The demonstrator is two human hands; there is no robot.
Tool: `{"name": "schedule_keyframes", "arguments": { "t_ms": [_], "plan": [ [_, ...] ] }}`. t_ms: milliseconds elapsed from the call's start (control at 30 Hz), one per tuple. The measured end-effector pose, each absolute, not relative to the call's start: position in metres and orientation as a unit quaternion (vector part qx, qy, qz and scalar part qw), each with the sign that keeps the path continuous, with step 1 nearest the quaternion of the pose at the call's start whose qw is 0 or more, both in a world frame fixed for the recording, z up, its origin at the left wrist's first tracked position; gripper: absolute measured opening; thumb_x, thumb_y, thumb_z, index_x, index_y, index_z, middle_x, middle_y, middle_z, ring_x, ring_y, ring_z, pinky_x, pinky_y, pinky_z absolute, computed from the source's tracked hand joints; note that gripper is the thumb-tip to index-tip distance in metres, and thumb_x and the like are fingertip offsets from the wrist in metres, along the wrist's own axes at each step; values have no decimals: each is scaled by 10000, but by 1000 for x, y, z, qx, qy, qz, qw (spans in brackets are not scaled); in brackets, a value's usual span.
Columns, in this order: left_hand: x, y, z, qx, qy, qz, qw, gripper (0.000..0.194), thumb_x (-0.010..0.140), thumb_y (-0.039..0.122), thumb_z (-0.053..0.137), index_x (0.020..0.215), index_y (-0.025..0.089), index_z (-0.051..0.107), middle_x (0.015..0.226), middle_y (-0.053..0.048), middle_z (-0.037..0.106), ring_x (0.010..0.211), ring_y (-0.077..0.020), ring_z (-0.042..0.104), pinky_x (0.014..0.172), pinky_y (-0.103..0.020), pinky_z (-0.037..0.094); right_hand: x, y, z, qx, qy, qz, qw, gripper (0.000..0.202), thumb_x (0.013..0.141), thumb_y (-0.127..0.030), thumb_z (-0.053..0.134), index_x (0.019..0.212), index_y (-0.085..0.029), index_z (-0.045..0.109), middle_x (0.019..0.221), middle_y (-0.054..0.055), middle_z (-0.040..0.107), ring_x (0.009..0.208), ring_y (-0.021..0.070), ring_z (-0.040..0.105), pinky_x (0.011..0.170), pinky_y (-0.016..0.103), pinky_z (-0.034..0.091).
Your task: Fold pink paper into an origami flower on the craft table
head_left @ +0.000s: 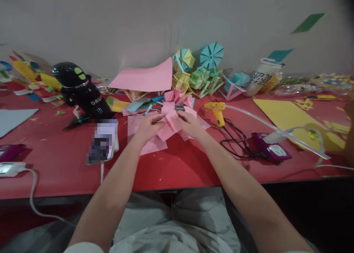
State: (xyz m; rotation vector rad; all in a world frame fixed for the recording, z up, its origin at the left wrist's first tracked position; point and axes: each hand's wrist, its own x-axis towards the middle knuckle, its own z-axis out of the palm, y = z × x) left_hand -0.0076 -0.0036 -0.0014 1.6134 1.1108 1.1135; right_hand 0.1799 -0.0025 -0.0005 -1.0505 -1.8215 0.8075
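Both my hands meet over a folded pink paper piece [169, 121] on the red table [177, 168]. My left hand [148, 127] pinches its left side, fingers closed on a fold. My right hand [190, 124] holds the right side, thumb on top. Under the piece lie flat pink sheets [151, 144]. A finished pink folded shape [175, 96] stands just behind my fingers.
A yellow glue gun [217, 111] with black cord lies right of my hands. A black bottle [83, 90] and a phone [102, 142] sit to the left. Paper umbrellas [211, 55], a large pink sheet [146, 78], a yellow sheet [290, 116] and a purple device [272, 149] surround them.
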Motion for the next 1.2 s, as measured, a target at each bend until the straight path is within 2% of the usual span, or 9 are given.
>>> {"name": "schedule_keyframes", "arguments": {
  "t_ms": [233, 333, 533, 733, 933, 1100, 1200],
  "plan": [
    [-8, -6, 1, 637, 422, 445, 467, 387, 708, 183, 652, 1089, 177, 717, 1215, -96, 687, 1144, -243, 620, 1022, -412, 457, 180, 1, -8, -395, -709, 370, 453, 270, 763, -422, 637, 877, -180, 604, 898, 60, 658, 836, 195, 590, 784, 349, 479],
    [-8, -6, -1, 615, 427, 463, 474, 413, 666, 184, 709, 1078, 159, 697, 1195, -111, 689, 1108, -242, 636, 986, -409, 487, 179, 2, -11, -408, -655, 417, 480, 316, 698, -412, 704, 886, -175, 611, 898, 65, 667, 810, 189, 606, 752, 347, 504],
    [-3, -9, 3, 614, 413, 483, 468, 321, 652, 227, 741, 966, 167, 717, 1048, -85, 733, 964, -216, 681, 879, -363, 546, 176, -2, -8, -417, -598, 476, 492, 426, 601, -433, 795, 895, -172, 630, 887, 61, 680, 773, 180, 631, 685, 325, 530],
    [-1, -10, 3, 619, 411, 492, 454, 298, 702, 296, 733, 971, 169, 734, 1042, -87, 741, 959, -210, 682, 897, -367, 539, 174, -5, -4, -422, -599, 493, 469, 446, 616, -477, 793, 916, -172, 664, 941, 76, 718, 834, 210, 662, 708, 338, 555],
    [-6, -7, 0, 633, 439, 500, 397, 260, 715, 242, 701, 962, 192, 764, 1040, -68, 748, 997, -219, 672, 927, -365, 519, 175, -7, -2, -389, -601, 532, 452, 445, 644, -445, 777, 974, -169, 667, 1001, 80, 723, 914, 228, 680, 778, 361, 564],
    [-6, -9, 4, 656, 443, 483, 374, 304, 699, 163, 646, 974, 205, 769, 1082, -55, 743, 1052, -220, 654, 989, -367, 479, 177, -7, -4, -392, -587, 538, 461, 439, 619, -412, 798, 955, -160, 668, 956, 84, 719, 855, 217, 682, 741, 352, 567],
    [-4, -11, 6, 648, 437, 487, 390, 298, 701, 172, 636, 966, 199, 768, 1070, -59, 746, 1041, -228, 659, 964, -371, 493, 177, -7, -4, -398, -600, 524, 456, 421, 618, -435, 796, 923, -176, 665, 925, 74, 715, 844, 217, 674, 721, 353, 566]
  ]
}}
